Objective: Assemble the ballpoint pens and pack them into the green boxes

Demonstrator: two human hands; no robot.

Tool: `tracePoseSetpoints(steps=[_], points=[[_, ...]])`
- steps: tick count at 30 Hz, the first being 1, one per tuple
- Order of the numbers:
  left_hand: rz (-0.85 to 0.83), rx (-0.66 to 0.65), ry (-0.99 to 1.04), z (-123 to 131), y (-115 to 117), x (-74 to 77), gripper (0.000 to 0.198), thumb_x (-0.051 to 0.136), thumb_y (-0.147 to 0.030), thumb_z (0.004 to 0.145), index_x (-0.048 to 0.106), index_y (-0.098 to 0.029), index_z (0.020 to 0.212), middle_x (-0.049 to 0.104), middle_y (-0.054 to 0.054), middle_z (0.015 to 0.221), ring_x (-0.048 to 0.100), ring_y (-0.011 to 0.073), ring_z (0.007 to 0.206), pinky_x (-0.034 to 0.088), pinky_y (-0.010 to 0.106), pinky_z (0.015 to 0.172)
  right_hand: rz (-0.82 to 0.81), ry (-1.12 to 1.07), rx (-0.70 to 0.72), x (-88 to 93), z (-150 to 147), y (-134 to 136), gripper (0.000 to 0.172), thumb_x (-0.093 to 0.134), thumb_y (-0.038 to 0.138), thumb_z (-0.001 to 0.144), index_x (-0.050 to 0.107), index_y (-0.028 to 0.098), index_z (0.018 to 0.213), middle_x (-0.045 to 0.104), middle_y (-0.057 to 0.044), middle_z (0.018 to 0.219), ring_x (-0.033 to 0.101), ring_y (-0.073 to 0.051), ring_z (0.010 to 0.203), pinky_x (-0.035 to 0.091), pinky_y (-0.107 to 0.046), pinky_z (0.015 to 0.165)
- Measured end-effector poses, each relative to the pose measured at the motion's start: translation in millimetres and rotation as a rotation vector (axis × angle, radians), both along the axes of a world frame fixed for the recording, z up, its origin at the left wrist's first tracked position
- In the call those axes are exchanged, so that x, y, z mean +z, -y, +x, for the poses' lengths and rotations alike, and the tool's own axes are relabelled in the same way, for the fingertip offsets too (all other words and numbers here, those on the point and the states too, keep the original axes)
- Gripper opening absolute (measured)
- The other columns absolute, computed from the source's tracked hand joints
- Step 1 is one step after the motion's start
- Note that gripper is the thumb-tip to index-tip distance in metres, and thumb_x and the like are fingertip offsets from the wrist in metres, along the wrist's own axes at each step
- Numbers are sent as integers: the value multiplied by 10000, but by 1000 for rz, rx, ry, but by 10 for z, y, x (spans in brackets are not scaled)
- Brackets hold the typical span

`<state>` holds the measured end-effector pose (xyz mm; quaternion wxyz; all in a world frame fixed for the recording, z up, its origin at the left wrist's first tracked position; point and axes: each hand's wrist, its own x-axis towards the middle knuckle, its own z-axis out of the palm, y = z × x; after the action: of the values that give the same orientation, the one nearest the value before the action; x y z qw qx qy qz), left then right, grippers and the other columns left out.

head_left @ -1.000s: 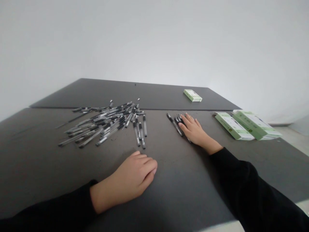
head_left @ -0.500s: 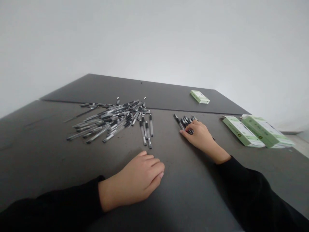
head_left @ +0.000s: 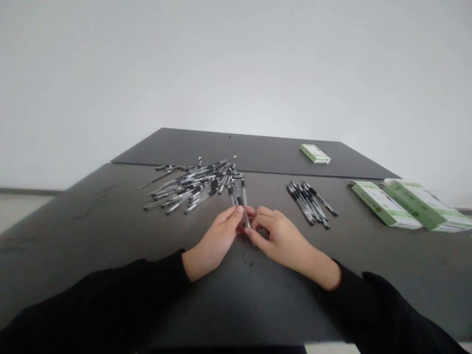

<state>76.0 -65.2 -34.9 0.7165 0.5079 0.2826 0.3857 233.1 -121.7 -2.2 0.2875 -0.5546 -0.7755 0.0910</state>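
Both my hands meet over the middle of the table around a clear pen with a black grip (head_left: 246,217). My left hand (head_left: 217,236) pinches it between thumb and fingers. From the other side, the thumb and fingers of my right hand (head_left: 282,241) close on its lower part; some fingertips are hidden. Just beyond lie a few loose pens (head_left: 244,189), partly covered by my hands. A large jumbled pile of similar pens (head_left: 191,184) spreads to the left. On the right, a small group of pens (head_left: 308,201) lies roughly side by side.
Two green-and-white boxes, one nearer (head_left: 385,204) and one farther right (head_left: 429,204), lie at the table's right. Another small green box (head_left: 315,153) rests on the far table panel (head_left: 258,150). A seam runs between the panels. Small dark bits (head_left: 248,260) lie before my hands.
My right hand has left the group of pens on the right and come to the middle. My left hand has risen from the table, and both now grip one pen. The view has shifted.
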Motion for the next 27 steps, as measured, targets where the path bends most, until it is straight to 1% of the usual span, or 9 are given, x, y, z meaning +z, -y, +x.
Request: tracePoseSetpoints(steps=[3, 6, 8, 12, 16, 19, 23, 25, 27], points=[[-195, 49, 110, 22, 18, 33, 234, 586, -345, 933, 573, -144, 813, 697, 87, 860, 678, 193, 874, 495, 317, 823, 22, 83, -289, 5, 363, -113, 300, 547, 394, 940, 614, 189, 732, 619, -41, 773, 569, -163, 703, 386, -282, 658], [-284, 10, 114, 24, 49, 95, 121, 478, -232, 980, 518, -158, 893, 678, 52, 734, 705, 185, 762, 503, 306, 756, -36, 297, -666, 8, 856, -217, 273, 532, 369, 923, 667, 181, 780, 674, -91, 914, 621, -203, 777, 377, -298, 650], [-296, -23, 102, 25, 69, 121, 59, 426, -186, 988, 483, -172, 990, 660, 25, 679, 702, 180, 682, 492, 285, 687, -176, 424, -773, -5, 1048, -248, 305, 514, 397, 915, 697, 178, 810, 692, -121, 1016, 656, -244, 845, 378, -314, 645], [-291, -46, 103, 27, 81, 116, 111, 444, -143, 955, 453, -181, 1059, 634, 4, 679, 687, 169, 652, 486, 270, 659, -359, 545, -767, -35, 1031, -265, 386, 471, 439, 921, 724, 158, 844, 728, -154, 962, 690, -295, 910, 409, -347, 700], [-322, -67, 162, 4, 61, 82, 126, 514, -108, 859, 469, -180, 952, 532, -40, 638, 569, 115, 553, 446, 242, 565, -313, 650, -741, -22, 927, -272, 380, 441, 360, 932, 734, 137, 836, 744, -179, 955, 702, -297, 932, 410, -377, 791], [-343, -108, 179, -21, 48, 71, 159, 593, -145, 788, 454, -189, 853, 445, -65, 589, 466, 89, 509, 382, 214, 502, -285, 642, -766, 25, 944, -245, 368, 446, 323, 921, 724, 140, 765, 747, -177, 881, 704, -288, 882, 392, -364, 762], [-355, -115, 202, -28, 44, 72, 299, 714, -236, 739, 421, -198, 784, 404, -81, 585, 415, 68, 508, 358, 199, 497, -83, 329, -776, 105, 810, -162, 323, 511, 379, 885, 660, 177, 682, 720, -104, 767, 652, -223, 719, 337, -299, 612], [-348, -110, 208, -13, 45, 67, 351, 758, -285, 732, 420, -198, 770, 412, -80, 593, 412, 64, 512, 357, 197, 498, 22, 87, -655, 114, 589, -117, 355, 516, 412, 886, 592, 186, 623, 649, -50, 639, 574, -166, 604, 315, -274, 567], [-355, -103, 214, 12, 50, 58, 366, 781, -337, 733, 448, -193, 784, 450, -70, 617, 433, 68, 527, 361, 200, 499, 55, -61, -462, 86, 306, -81, 381, 515, 408, 892, 528, 192, 578, 566, -12, 560, 495, -128, 540, 305, -261, 552]])
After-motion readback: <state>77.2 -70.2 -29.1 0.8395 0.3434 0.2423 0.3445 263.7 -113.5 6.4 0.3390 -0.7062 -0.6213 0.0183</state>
